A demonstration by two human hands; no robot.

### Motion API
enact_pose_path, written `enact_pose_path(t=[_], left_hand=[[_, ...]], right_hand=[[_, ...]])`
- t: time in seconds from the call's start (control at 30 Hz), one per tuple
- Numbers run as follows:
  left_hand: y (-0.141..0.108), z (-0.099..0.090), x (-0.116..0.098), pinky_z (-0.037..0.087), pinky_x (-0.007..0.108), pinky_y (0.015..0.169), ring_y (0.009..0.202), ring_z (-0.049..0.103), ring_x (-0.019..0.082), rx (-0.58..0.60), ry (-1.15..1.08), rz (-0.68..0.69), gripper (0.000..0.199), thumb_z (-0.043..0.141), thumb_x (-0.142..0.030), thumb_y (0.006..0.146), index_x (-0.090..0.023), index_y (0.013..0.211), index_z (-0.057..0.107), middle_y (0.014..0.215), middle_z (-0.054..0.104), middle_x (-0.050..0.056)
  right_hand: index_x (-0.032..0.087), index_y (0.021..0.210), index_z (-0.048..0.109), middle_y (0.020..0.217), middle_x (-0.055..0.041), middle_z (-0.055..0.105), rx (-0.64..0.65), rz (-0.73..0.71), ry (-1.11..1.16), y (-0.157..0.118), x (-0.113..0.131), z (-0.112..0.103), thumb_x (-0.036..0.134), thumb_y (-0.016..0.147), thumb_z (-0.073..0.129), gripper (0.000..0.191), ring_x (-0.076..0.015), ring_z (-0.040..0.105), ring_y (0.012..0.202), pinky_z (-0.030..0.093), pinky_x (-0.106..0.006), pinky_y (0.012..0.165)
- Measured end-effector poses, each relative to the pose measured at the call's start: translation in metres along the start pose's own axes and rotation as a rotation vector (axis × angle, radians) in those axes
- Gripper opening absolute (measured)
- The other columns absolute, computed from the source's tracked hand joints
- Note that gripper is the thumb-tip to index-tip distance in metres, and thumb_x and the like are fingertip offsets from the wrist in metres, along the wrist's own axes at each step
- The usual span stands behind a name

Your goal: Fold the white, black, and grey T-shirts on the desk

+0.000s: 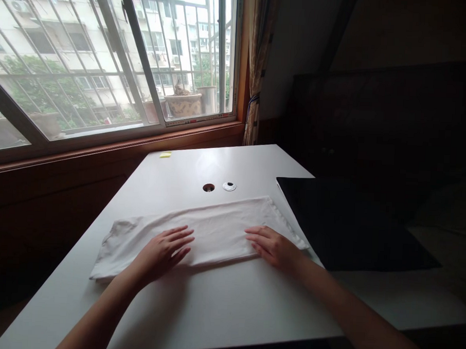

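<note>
A folded white cloth (218, 230), perhaps a garment, lies as a long flat strip across the white table (211, 307). My left hand (166, 251) rests on its left half, fingers stretched out and pointing right. On the right half, my right hand (272, 245) lies with its fingers extended toward the left. Neither hand grips the cloth; both are palm down at its surface. The cloth's left end looks wrinkled, and its right end shows a gathered edge. What sort of garment it is, I cannot tell.
Beyond the cloth are a round hole (208, 188) in the tabletop and a white ring-shaped cap (229, 186). A yellow sticky note (165, 154) lies at the far left corner. A black flat sheet (354, 226) covers the right side. Behind stand a barred window and a curtain (256, 67).
</note>
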State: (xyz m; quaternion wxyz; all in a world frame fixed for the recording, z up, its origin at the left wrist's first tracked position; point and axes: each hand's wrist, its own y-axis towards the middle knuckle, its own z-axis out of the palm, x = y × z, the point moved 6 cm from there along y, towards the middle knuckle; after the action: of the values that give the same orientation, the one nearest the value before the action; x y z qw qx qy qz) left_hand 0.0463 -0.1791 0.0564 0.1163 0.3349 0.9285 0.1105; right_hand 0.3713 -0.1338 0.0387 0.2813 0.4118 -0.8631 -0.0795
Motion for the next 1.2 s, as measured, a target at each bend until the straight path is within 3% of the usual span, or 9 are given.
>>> enact_pose_path(t=[0.07,0.2,0.33,0.53,0.73,0.9,1.2], left_hand=[[0.012,0.009,0.023,0.041,0.049,0.121,0.148,0.043,0.027,0.008,0.086,-0.109,0.05,0.045,-0.047,0.106,-0.025,0.151,0.052,0.155,0.054,0.006],[0.025,0.033,0.063,0.03,0.057,0.124,0.155,0.029,0.033,0.172,0.15,-0.347,0.063,0.035,-0.057,0.106,-0.021,0.158,0.041,0.165,0.035,0.011],[0.021,0.041,0.086,0.022,0.057,0.126,0.157,0.022,0.03,0.248,0.13,-0.425,0.063,0.029,-0.056,0.107,-0.024,0.161,0.033,0.168,0.027,0.008],[-0.022,0.03,0.144,0.018,0.058,0.125,0.159,0.015,0.029,0.241,0.193,-0.623,0.066,0.019,-0.055,0.107,-0.021,0.163,0.028,0.17,0.022,0.009],[-0.079,0.013,0.206,0.016,0.058,0.126,0.16,0.012,0.028,0.24,0.223,-0.81,0.071,0.013,-0.056,0.104,-0.02,0.164,0.024,0.173,0.016,0.006],[-0.106,0.002,0.23,0.019,0.065,0.123,0.16,0.012,0.029,0.219,0.228,-0.914,0.07,0.01,-0.057,0.104,-0.023,0.164,0.022,0.173,0.014,0.005],[-0.12,-0.014,0.247,0.025,0.072,0.117,0.157,0.022,0.035,0.142,0.277,-1.031,0.064,0.015,-0.048,0.105,-0.021,0.161,0.033,0.171,0.024,0.012]], right_hand=[[0.023,0.143,0.061,0.149,-0.0089,0.059,0.02,0.059,-0.03,0.016,-0.013,0.01,0.034,0.107,0.044,0.041,-0.0246,0.054,0.138,0.045,-0.044,0.118],[0.015,0.158,0.042,0.166,-0.0119,0.036,0.115,0.15,-0.167,0.056,-0.04,0.036,0.047,0.108,0.037,0.06,-0.0256,0.032,0.154,0.027,-0.044,0.128],[0.017,0.162,0.033,0.171,-0.0096,0.024,0.203,0.296,-0.292,0.08,-0.075,0.045,0.056,0.106,0.03,0.069,-0.0258,0.019,0.158,0.016,-0.046,0.13],[0.013,0.162,0.032,0.171,-0.0121,0.023,0.178,0.486,-0.381,0.072,-0.126,0.025,0.058,0.104,0.024,0.074,-0.0259,0.017,0.159,0.012,-0.046,0.129],[0.014,0.162,0.032,0.171,-0.0104,0.023,0.169,0.538,-0.433,0.064,-0.138,0.017,0.061,0.104,0.022,0.076,-0.0235,0.016,0.159,0.01,-0.044,0.129],[0.018,0.164,0.029,0.172,-0.0076,0.022,0.162,0.609,-0.433,0.059,-0.142,0.014,0.062,0.104,0.021,0.075,-0.0235,0.015,0.159,0.011,-0.048,0.129],[0.019,0.163,0.032,0.171,-0.0068,0.023,0.108,0.666,-0.434,0.05,-0.154,0.008,0.064,0.103,0.02,0.076,-0.03,0.018,0.158,0.016,-0.052,0.128]])
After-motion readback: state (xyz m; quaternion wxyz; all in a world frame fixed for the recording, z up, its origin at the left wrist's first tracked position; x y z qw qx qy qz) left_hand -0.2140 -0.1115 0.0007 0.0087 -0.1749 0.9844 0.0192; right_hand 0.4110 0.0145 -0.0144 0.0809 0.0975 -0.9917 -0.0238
